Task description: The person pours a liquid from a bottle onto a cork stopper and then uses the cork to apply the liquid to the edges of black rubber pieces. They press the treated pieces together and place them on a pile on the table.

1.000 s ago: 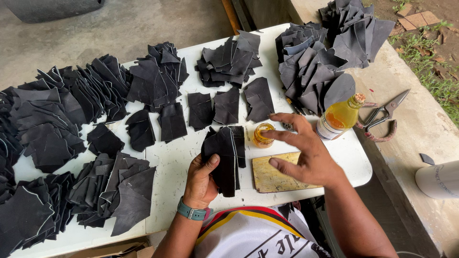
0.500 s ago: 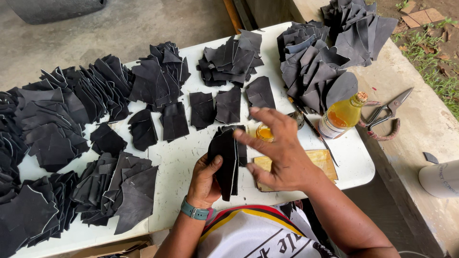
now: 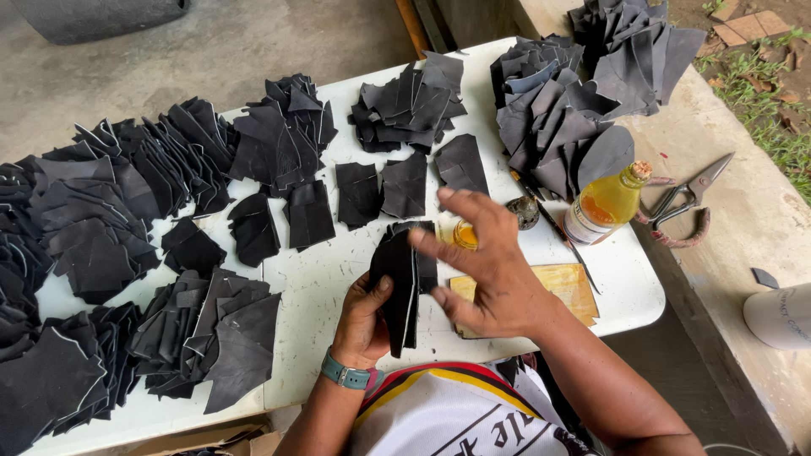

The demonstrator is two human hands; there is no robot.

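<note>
Your left hand grips a small stack of black leather pieces, held upright just above the white surface, thumb clamped on the front face. Your right hand hovers beside the stack with fingers spread, fingertips touching or nearly touching its top edge, holding nothing.

Just behind that hand sit a small open jar of amber liquid and a dark lid, with a glass bottle of yellow liquid further right and a yellow board under your wrist. The likeliest mishap is your spread hand or forearm knocking the jar, spilling liquid onto the loose pieces laid flat nearby. The stack is held only at its lower part, so the upper pieces could fan out and slip. Scissors lie well apart on the concrete ledge.
</note>
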